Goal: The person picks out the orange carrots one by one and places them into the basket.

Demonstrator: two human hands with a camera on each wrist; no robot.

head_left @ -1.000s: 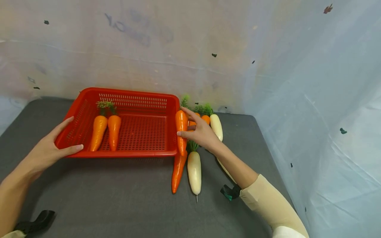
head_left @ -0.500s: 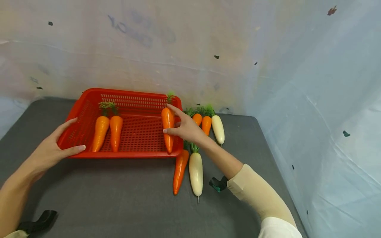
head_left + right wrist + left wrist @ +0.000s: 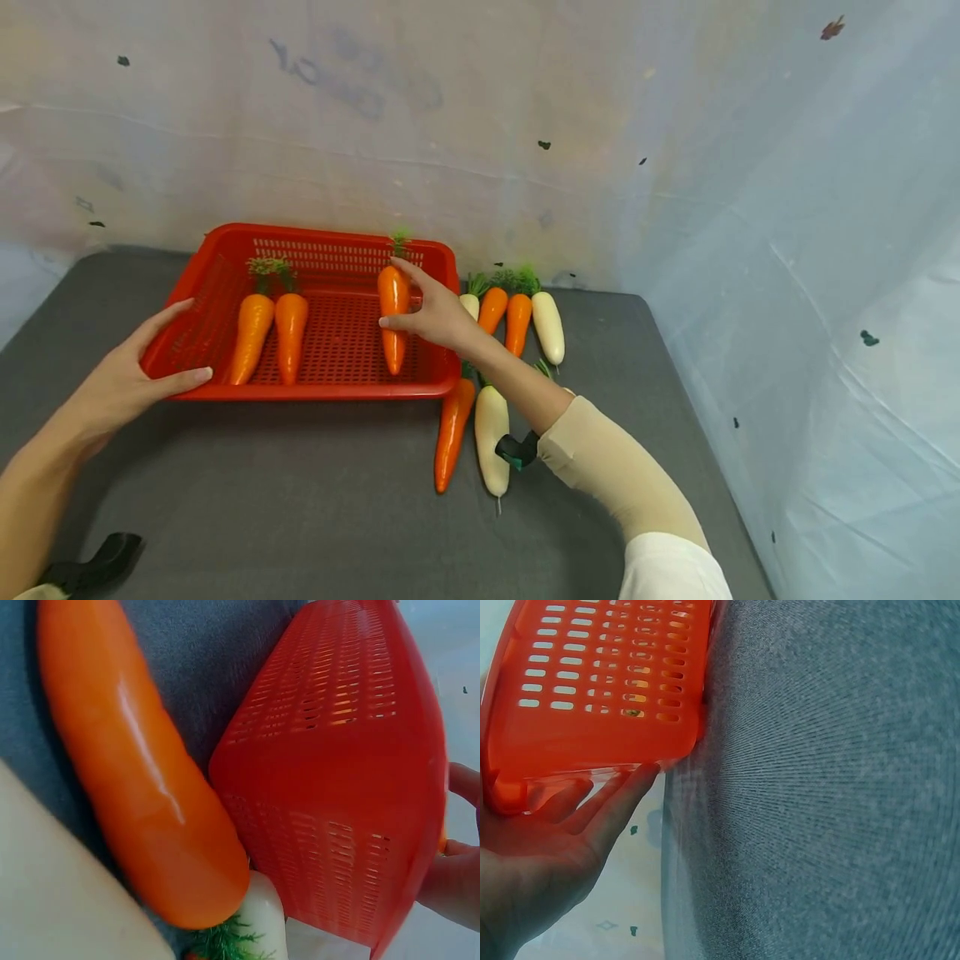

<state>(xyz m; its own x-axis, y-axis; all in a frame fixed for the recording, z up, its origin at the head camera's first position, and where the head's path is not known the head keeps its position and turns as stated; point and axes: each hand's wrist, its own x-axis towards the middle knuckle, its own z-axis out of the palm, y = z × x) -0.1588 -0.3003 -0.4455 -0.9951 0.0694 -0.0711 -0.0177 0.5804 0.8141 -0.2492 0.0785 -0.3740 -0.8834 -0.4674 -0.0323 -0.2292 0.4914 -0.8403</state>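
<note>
A red plastic basket stands on the grey table. Two orange carrots with green tops, a left one and a right one, lie side by side in its left half. My left hand holds the basket's left end, thumb on the front rim; in the left wrist view its fingers lie along the outside of the end wall. Between thumb and fingers, my right hand pinches another carrot, tip toward me, over the basket's right half. In the right wrist view the basket wall partly hides that hand.
Right of the basket, a carrot and a white radish lie near its front corner. Farther back are two carrots, a left one and a right one, and another white radish. A pale sheet hangs behind the table.
My right hand has carried the pinched carrot leftward, from the basket's right rim to over its inside. My left hand has stayed at the left end.
</note>
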